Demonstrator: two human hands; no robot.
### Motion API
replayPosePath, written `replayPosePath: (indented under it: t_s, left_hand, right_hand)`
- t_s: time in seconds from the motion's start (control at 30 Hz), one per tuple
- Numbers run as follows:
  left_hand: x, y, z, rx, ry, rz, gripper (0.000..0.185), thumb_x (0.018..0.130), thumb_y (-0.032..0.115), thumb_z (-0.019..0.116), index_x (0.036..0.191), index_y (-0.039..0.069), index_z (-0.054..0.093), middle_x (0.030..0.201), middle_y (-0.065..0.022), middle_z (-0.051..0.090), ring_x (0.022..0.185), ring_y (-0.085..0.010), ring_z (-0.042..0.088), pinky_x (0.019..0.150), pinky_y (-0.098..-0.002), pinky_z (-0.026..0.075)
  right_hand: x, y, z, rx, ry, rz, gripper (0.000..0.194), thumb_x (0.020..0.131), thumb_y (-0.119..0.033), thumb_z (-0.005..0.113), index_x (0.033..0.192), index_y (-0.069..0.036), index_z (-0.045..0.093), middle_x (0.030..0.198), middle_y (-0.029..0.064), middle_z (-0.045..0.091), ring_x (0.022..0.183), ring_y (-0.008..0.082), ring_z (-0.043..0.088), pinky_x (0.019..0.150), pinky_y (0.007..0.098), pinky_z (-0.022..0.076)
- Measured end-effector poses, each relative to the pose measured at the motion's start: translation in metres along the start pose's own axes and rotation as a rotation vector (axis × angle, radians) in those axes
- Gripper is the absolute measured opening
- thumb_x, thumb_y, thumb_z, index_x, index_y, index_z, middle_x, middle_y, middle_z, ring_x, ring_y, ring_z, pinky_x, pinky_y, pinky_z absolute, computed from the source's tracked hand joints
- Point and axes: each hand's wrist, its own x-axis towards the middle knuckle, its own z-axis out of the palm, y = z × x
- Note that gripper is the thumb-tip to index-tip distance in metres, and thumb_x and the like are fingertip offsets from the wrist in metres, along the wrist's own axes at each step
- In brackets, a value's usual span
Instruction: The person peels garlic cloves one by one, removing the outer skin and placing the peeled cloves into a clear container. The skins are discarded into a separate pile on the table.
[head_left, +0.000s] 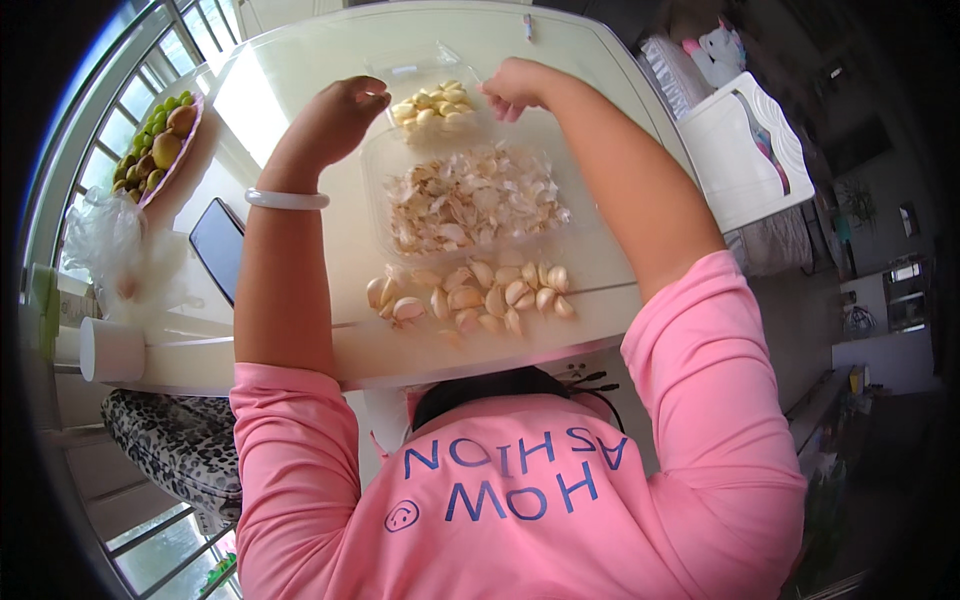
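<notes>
A clear plastic box of peeled garlic cloves (431, 106) stands on the table, with one hand at either side. My left hand (346, 116), its fingers curled, is beside the box's left edge; whether it touches the box I cannot tell. At the right edge is my right hand (517, 88), fingers bent downward, with nothing plainly visible in it. Nearer to me, a larger clear tray holds a heap of dry garlic skins (476, 199). Unpeeled garlic cloves (465, 298) lie loose between that tray and the table's near edge.
On the left are a smartphone (219, 251), a pink-rimmed fruit basket (196, 124), a clear plastic bag (105, 232) and a white round container (112, 350). A small tube-like object (527, 28) lies at the far edge. A white chair (739, 157) stands to the right.
</notes>
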Motion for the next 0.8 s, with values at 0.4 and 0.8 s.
replayPosePath:
  t_s: [0.4,0.8]
  left_hand:
    - [0.002,0.003,-0.014,0.054,0.041,0.299,0.036,0.096,0.031,0.050,0.122,0.006,0.057,0.116,-0.0130,0.063,0.108,-0.0240,0.058,0.094,-0.0347,0.043]
    - [-0.045,0.082,-0.010,-0.114,-0.133,0.413,0.029,0.097,0.019,0.049,0.123,0.007,0.056,0.118,-0.0115,0.062,0.116,-0.0219,0.055,0.099,-0.0332,0.042]
  right_hand:
    - [-0.211,0.016,-0.010,-0.098,0.082,-0.440,0.020,0.088,-0.015,0.053,0.101,-0.003,0.064,0.074,0.0085,0.062,0.068,0.0213,0.059,0.069,0.0340,0.0488]
    - [-0.243,0.071,0.092,-0.095,0.054,-0.363,0.027,0.086,-0.013,0.055,0.112,-0.009,0.060,0.099,0.0120,0.057,0.089,0.0291,0.057,0.081,0.0345,0.0461]
